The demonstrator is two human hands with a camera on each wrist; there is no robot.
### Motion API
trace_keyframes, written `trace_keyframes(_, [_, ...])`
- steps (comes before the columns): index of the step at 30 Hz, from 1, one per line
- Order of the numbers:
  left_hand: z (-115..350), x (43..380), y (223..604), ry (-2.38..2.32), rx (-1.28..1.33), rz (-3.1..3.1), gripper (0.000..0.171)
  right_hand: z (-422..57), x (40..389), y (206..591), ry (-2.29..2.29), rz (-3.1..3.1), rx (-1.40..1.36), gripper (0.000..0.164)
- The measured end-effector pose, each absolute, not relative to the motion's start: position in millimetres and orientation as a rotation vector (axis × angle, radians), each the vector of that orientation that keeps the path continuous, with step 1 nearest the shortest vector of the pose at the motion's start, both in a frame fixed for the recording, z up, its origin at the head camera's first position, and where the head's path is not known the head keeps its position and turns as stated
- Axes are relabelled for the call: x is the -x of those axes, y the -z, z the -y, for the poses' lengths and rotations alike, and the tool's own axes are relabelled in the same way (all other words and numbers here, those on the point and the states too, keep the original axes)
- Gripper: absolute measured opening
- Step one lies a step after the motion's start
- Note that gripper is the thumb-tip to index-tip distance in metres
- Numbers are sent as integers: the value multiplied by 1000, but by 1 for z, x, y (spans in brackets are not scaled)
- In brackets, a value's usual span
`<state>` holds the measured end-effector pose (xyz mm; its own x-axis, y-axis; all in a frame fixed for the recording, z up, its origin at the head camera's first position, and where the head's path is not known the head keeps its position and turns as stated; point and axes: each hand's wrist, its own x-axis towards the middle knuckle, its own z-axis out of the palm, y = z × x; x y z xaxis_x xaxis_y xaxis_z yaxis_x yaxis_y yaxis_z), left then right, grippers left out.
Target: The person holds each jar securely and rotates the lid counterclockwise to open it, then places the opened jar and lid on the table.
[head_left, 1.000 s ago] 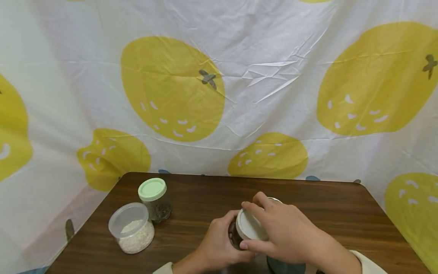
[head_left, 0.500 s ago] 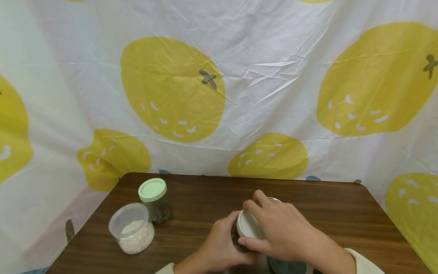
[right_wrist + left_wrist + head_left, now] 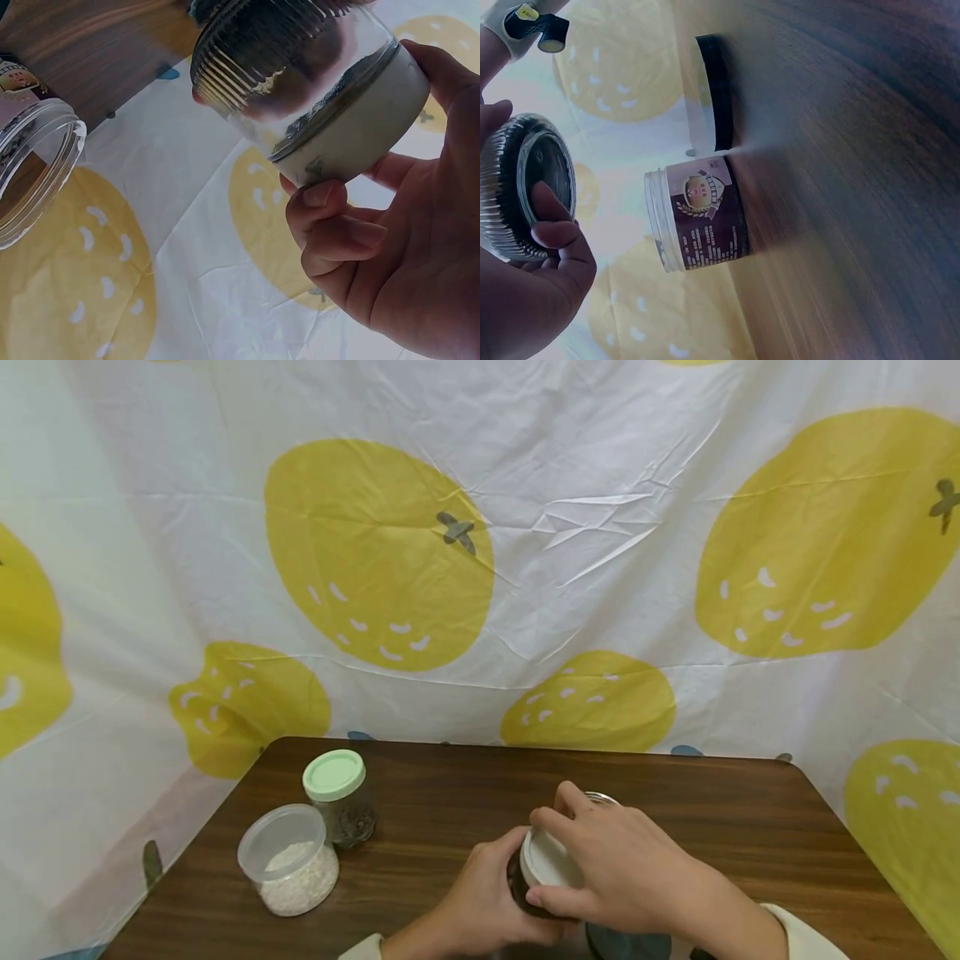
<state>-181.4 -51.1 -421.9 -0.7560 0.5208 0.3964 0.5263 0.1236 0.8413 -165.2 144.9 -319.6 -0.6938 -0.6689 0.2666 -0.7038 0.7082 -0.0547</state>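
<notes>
My left hand (image 3: 483, 893) grips a ribbed glass jar (image 3: 292, 67) with dark contents, held tilted above the table. In the left wrist view its round base (image 3: 547, 169) shows, with fingertips against it. My right hand (image 3: 637, 864) holds the jar's white lid (image 3: 551, 864) by the rim, thumb on the near side and fingers on the far side. The lid sits on the jar's mouth. Behind my right hand stands a lidless clear jar (image 3: 705, 217) with a purple label, mostly hidden in the head view.
A dark round lid (image 3: 626, 943) lies on the wooden table (image 3: 450, 785) below my right hand. On the left stand an uncovered clear tub (image 3: 258, 839) of white flakes and a green-lidded jar (image 3: 335, 777) with dark contents. A lemon-print cloth (image 3: 570, 577) hangs behind.
The jar and both hands have shifted very slightly to the right. My right hand's fingers have moved a little on the lid; both hands keep their hold.
</notes>
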Motion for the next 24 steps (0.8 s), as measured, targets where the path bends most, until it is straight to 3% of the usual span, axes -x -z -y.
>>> trace_keyframes(11, [54, 184, 424, 1782, 1140, 2381, 69, -146, 164, 320, -265, 2649, -1206, 46])
trace_keyframes(17, [58, 180, 424, 1886, 1266, 2358, 61, -150, 158, 313, -297, 2572, -1431, 56])
trace_keyframes(24, [57, 180, 422, 1908, 1287, 2381, 62, -151, 154, 305, -228, 2628, -1403, 55])
